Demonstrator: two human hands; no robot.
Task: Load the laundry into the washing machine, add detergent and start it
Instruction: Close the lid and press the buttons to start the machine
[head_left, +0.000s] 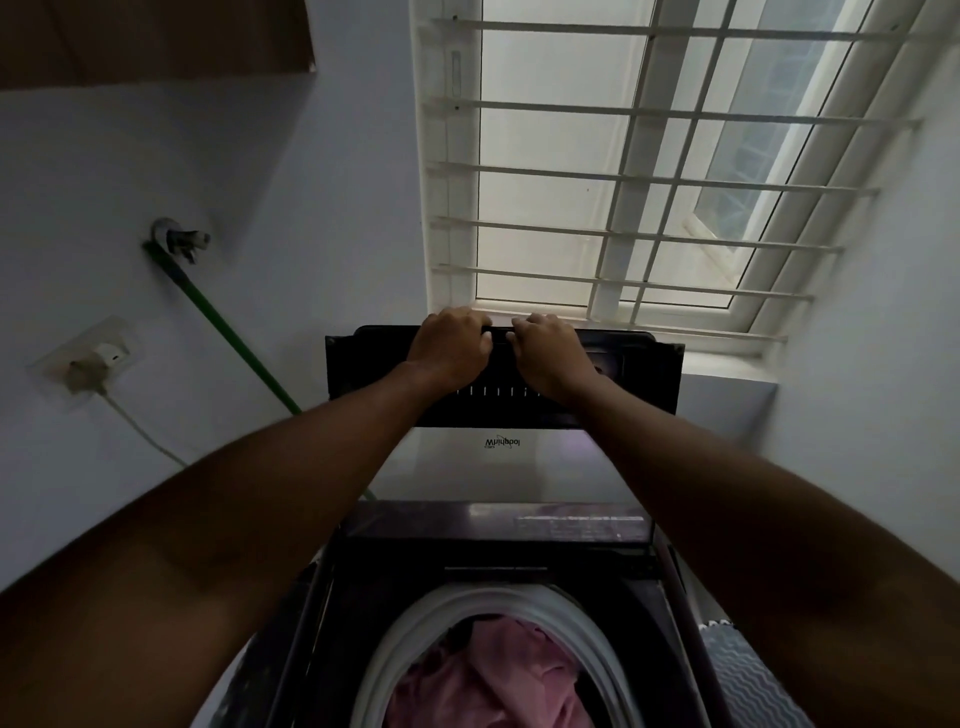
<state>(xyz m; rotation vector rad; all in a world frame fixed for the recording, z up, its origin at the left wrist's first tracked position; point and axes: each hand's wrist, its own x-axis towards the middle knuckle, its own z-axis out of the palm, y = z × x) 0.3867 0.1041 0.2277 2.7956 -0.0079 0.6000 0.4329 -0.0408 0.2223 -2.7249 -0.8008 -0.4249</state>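
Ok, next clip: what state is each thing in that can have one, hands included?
Dark folding washing machine lid: raised, upright, held at its top edge.
Left hand: grip closed on the lid edge.
Right hand: grip closed on the lid edge.
White-rimmed drum: open, loaded.
Pink laundry: inside the drum.
White wall plug: plugged in.
White barred window: pane partly open.

Washing machine (498, 551), top-loader, dark body, white drum rim, sits below me under window. Lid (504, 376) raised upright, dark panel, folded, top edge against window sill area; brand logo reads upside down on pale lid section below. I see pink laundry (493, 675) bunched inside drum, some darker fabric at its upper left. Left hand (451, 340) and right hand (550, 345) both curled over lid's top edge, side by side.
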